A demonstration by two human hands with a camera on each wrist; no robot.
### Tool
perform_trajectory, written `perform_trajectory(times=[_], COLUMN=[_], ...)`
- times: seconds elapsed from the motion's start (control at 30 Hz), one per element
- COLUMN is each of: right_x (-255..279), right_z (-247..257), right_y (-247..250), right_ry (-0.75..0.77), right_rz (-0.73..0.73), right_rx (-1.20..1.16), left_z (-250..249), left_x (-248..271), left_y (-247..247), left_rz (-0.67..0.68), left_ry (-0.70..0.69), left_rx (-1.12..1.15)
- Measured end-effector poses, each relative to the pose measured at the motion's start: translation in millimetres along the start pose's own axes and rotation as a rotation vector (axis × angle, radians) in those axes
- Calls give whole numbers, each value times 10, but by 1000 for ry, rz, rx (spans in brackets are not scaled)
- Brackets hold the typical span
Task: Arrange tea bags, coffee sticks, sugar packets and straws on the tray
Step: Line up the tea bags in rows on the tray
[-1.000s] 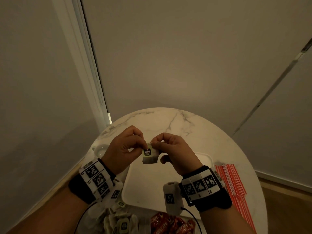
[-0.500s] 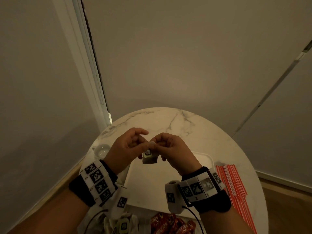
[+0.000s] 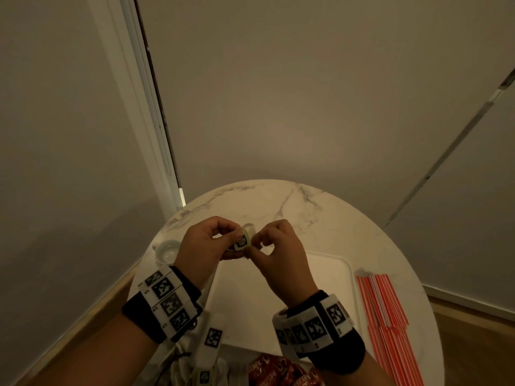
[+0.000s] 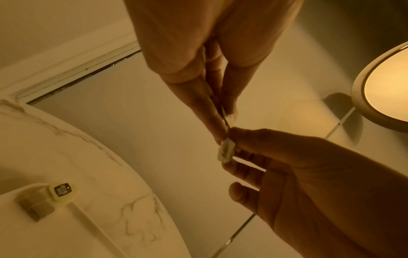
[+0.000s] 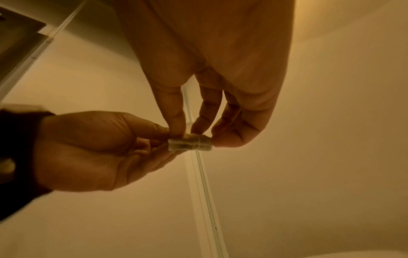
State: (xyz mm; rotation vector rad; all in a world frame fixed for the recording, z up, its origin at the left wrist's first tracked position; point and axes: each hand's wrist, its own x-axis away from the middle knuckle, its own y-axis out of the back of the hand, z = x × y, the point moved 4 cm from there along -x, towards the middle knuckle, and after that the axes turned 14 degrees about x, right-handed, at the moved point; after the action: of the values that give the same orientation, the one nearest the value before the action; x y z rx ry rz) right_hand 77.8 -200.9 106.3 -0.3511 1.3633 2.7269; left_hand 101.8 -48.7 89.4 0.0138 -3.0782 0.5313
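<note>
Both hands have lifted slightly above the tray [image 3: 328, 263]; the tea bag [image 3: 244, 238], hanging label-forward below the fingertips a second ago, is now tipped up between left hand [image 3: 206, 243] and right hand [image 3: 281, 246]; both keep pinching it.

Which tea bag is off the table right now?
The tea bag pinched between both hands, left hand and right hand, above the tray. The other tea bags lie heaped at the table's near edge.
</note>
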Motion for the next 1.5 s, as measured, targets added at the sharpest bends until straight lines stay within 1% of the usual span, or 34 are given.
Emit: perform_trajectory(times=[0.07,0.13,0.27,0.3,0.37,0.43,0.47,0.57,0.63,0.73,0.9,0.97,1.1,1.2,1.37,1.43,1.5], right_x=[-20,-30,-15,-9,8,13,5,-47,-76,-91,-136,-151,-184,-216,-283,-318,-361], right_z=[9,12,-47,-48,-20,9,5,-67,-80,-52,-122,-150,-173,-180,-270,-308,-336], right_y=[-11,-17,-73,-78,-83,-93,-107,-143,-122,-73,-69,-74,-76,-96,-226,-295,-390], right_ry=[-20,-40,-171,-179,-123,-66,-67,-155,-188,-180,-148,-155,-193,-221,-271,-296,-317], right_rz=[50,77,98,98,109,128,130,92,63,71,61,71,76,120,175,214,260], right_rx=[25,-4,-302,-345,-336,-261,-236,-250,-276,-355,-314,-324,-415,-481,-486,-505,-495], left_z=[8,10,19,18,16,8,7,3,0,-5,-2,13,55,104,241,322,419], left_x=[14,18,-19,-29,-38,-28,-22,-4,3,7,-18,-35,-65,-89,-182,-234,-282], left_y=[5,21,92,104,109,95,86,48,16,-22,10,33,48,56,131,170,201], left_rz=[2,5,6,4,4,3,1,6,24,61,97,111,134,139,114,101,79], left_ry=[4,16,37,35,22,5,-2,-20,-30,-31,16,34,52,56,58,81,135], left_rx=[-14,-17,-29,-42,-61,-60,-57,-41,-47,-62,-39,-37,-45,-60,-124,-150,-149])
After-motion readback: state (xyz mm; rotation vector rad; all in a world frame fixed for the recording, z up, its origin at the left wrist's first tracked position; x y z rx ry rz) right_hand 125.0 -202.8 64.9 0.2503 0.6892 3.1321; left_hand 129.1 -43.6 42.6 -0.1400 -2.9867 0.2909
